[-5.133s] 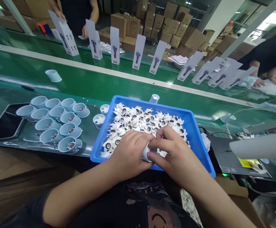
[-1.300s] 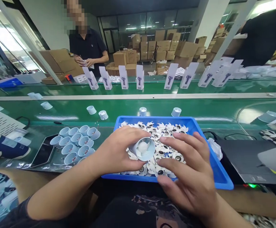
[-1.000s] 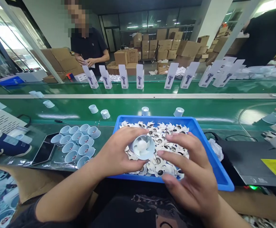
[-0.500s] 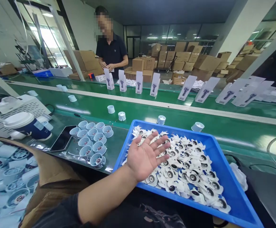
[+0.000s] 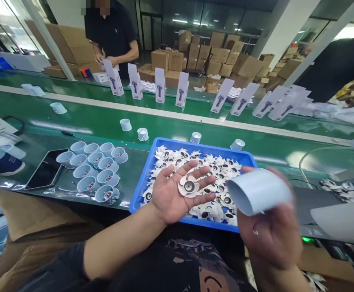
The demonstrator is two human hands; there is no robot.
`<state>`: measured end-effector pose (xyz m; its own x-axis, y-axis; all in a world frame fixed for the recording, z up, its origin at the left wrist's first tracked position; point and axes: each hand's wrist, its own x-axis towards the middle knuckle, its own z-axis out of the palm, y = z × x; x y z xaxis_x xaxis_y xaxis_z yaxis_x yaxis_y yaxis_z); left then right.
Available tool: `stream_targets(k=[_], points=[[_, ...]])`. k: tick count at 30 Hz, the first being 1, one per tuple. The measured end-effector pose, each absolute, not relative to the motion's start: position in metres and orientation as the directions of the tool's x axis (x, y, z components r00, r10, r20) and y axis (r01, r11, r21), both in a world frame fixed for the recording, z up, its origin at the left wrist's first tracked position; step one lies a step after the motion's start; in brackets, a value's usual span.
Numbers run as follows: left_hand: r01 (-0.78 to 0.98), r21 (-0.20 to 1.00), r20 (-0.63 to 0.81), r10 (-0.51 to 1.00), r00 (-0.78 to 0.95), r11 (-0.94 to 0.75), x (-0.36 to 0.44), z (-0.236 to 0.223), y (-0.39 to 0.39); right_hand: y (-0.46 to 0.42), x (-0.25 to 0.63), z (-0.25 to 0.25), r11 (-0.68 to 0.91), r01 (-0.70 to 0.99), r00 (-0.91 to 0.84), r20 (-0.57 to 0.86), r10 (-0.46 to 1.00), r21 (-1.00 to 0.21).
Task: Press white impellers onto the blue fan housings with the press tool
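My left hand (image 5: 172, 198) is palm up over the blue tray, its fingers spread. A small white fan wheel (image 5: 189, 186) with a dark round hub lies across its palm and finger bases, held up by the hand. On the right, my right hand (image 5: 274, 231) is closed around a light-blue cup-shaped housing (image 5: 256, 190), tilted with its rim toward the left hand. Motion blurs this hand, and the inside of the housing is hidden. Below both hands, the blue tray (image 5: 140, 178) holds many more white fan wheels (image 5: 207, 213).
Several light-blue housings (image 5: 87, 172) stand grouped left of the tray, near a phone (image 5: 46, 170). Others (image 5: 126, 124) sit on the green conveyor (image 5: 94, 119). White printed boxes (image 5: 160, 87) line the far side, where a person (image 5: 111, 36) works. A carton (image 5: 21, 211) of housings is at left.
My right hand has come into view holding a blue housing. A fan wheel now lies on my left palm, which was bare. The camera view has tilted down and turned right.
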<state>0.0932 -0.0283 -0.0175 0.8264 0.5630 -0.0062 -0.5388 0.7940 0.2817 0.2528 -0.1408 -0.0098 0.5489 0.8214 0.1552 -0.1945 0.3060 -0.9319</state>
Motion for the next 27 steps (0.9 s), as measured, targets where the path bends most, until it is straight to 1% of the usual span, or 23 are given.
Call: stream_targets(k=[2, 4, 6, 7, 11, 13, 15, 18, 19, 21, 23, 24, 25, 26, 27], points=[[-0.550, 0.334, 0.001, 0.583, 0.812, 0.765, 0.091, -0.015, -0.028, -0.128, 0.244, -0.015, 0.212, -0.412, 0.457, 0.000, 0.890, -0.886], [-0.559, 0.381, -0.013, 0.608, 0.793, 0.736, 0.089, -0.013, -0.028, -0.119, 0.237, -0.017, 0.053, -0.621, 0.271, -0.150, 0.951, -0.782], [-0.562, 0.431, -0.043, 0.638, 0.769, 0.706, 0.088, -0.012, -0.027, -0.117, 0.234, -0.015, -0.072, -0.733, 0.102, -0.214, 0.972, -0.677], [-0.558, 0.462, -0.061, 0.653, 0.755, 0.689, 0.088, -0.011, -0.027, -0.118, 0.234, -0.014, -0.099, -0.766, 0.055, -0.217, 0.975, -0.635], [-0.526, 0.610, -0.083, 0.708, 0.701, 0.593, 0.086, -0.011, -0.026, -0.121, 0.232, -0.013, -0.110, -0.798, 0.021, -0.209, 0.978, -0.593], [-0.519, 0.647, -0.072, 0.722, 0.689, 0.559, 0.086, -0.011, -0.026, -0.121, 0.232, -0.014, -0.112, -0.802, 0.020, -0.214, 0.977, -0.587], [-0.532, 0.640, -0.057, 0.725, 0.687, 0.555, 0.087, -0.012, -0.026, -0.120, 0.232, -0.015, -0.115, -0.800, 0.024, -0.222, 0.975, -0.589], [-0.577, 0.586, -0.008, 0.716, 0.698, 0.569, 0.086, -0.015, -0.024, -0.119, 0.232, -0.016, -0.118, -0.794, 0.029, -0.232, 0.972, -0.596], [-0.587, 0.584, 0.013, 0.716, 0.698, 0.561, 0.086, -0.017, -0.023, -0.120, 0.232, -0.016, -0.117, -0.793, 0.031, -0.232, 0.972, -0.597], [-0.578, 0.640, 0.046, 0.726, 0.686, 0.505, 0.084, -0.020, -0.021, -0.120, 0.232, -0.017, -0.115, -0.793, 0.030, -0.228, 0.973, -0.598], [-0.532, 0.766, 0.101, 0.749, 0.654, 0.360, 0.083, -0.024, -0.019, -0.121, 0.231, -0.018, -0.116, -0.798, 0.027, -0.228, 0.973, -0.591], [-0.492, 0.837, 0.154, 0.759, 0.633, 0.240, 0.082, -0.025, -0.019, -0.121, 0.231, -0.017, -0.119, -0.801, 0.024, -0.230, 0.973, -0.587], [-0.442, 0.892, 0.226, 0.756, 0.615, 0.093, 0.082, -0.025, -0.019, -0.121, 0.230, -0.017, -0.121, -0.806, 0.021, -0.233, 0.972, -0.580], [-0.382, 0.922, 0.303, 0.735, 0.607, -0.065, 0.081, -0.025, -0.019, -0.121, 0.229, -0.017, -0.124, -0.810, 0.017, -0.235, 0.972, -0.573], [-0.320, 0.922, 0.375, 0.698, 0.609, -0.216, 0.081, -0.024, -0.020, -0.121, 0.229, -0.017, -0.128, -0.813, 0.013, -0.237, 0.971, -0.568]])
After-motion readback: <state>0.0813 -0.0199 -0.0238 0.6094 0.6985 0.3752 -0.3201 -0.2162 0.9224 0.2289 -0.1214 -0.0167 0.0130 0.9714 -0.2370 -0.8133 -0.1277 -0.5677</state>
